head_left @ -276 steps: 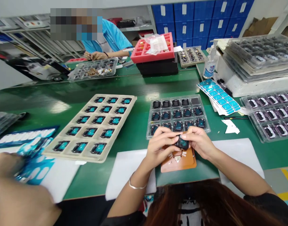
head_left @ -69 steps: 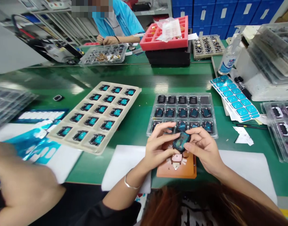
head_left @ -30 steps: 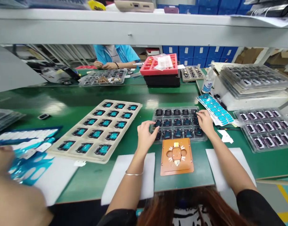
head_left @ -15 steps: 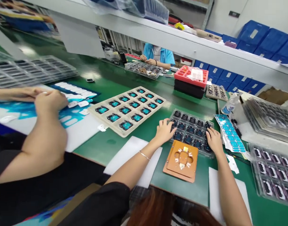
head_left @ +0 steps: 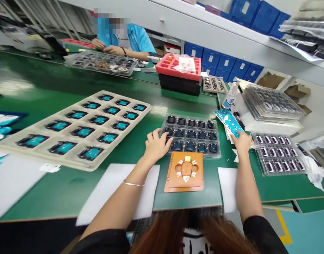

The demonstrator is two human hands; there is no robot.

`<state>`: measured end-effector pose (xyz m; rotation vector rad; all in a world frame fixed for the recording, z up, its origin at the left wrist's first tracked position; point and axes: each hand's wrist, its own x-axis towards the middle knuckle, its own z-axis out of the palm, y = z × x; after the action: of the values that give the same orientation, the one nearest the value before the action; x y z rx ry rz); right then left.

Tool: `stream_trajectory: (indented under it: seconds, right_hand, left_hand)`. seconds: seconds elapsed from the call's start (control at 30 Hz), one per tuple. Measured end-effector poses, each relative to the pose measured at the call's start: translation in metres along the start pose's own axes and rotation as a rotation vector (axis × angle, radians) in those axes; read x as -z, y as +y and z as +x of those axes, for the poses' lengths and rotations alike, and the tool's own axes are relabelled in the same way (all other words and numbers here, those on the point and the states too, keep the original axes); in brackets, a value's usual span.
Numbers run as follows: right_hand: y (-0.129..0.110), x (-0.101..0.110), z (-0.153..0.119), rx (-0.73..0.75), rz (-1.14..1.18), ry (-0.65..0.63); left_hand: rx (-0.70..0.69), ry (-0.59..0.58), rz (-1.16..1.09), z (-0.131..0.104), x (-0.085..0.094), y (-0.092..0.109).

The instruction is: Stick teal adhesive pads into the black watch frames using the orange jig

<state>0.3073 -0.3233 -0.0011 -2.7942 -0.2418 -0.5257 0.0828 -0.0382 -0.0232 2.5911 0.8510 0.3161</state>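
Note:
My left hand point(head_left: 158, 145) lies with spread fingers on the left edge of a clear plastic tray point(head_left: 217, 141). Rows of dark, squarish watch-like cases point(head_left: 191, 134) fill that tray. My right hand point(head_left: 241, 143) is over the lower end of a sheet of blue stickers point(head_left: 229, 120), thumb and forefinger apart on it; its other fingers are partly hidden. Between my forearms, just in front of the clear tray, sits an orange fixture block point(head_left: 175, 180) with a shaped recess and white pieces around it.
At left lies a large cream tray point(head_left: 98, 160) of black frames with blue faces. Right of my hand are a tray of purple-and-white parts point(head_left: 280, 155) and stacked trays point(head_left: 273, 102). A bottle point(head_left: 231, 95) and red bin point(head_left: 178, 65) stand behind. A co-worker point(head_left: 122, 38) sits opposite.
My right hand has left the clear tray's right edge and moved right onto the blue sticker sheet. My left hand stays at the tray. The view has turned right.

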Motion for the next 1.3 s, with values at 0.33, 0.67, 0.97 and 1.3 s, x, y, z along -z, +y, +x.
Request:
stream_trajectory:
  seconds: [0.33, 0.67, 0.97, 1.3]
  right_hand:
    - [-0.004, 0.018, 0.004, -0.033, -0.006, -0.044]
    - [0.016, 0.021, 0.008, -0.048, 0.108, -0.039]
    - [-0.027, 0.032, -0.024, 0.337, 0.403, 0.194]
    - [-0.083, 0.019, -0.072, 1.204, 0.381, -0.282]
  left_hand:
    - [0.000, -0.009, 0.017, 0.000, -0.002, -0.005]
    - [-0.008, 0.010, -0.018, -0.002, 0.001, -0.001]
    - [-0.336, 0.206, -0.554, -0.005, 0.017, 0.006]
    - [-0.262, -0.139, -1.167, -0.021, 0.007, 0.032]
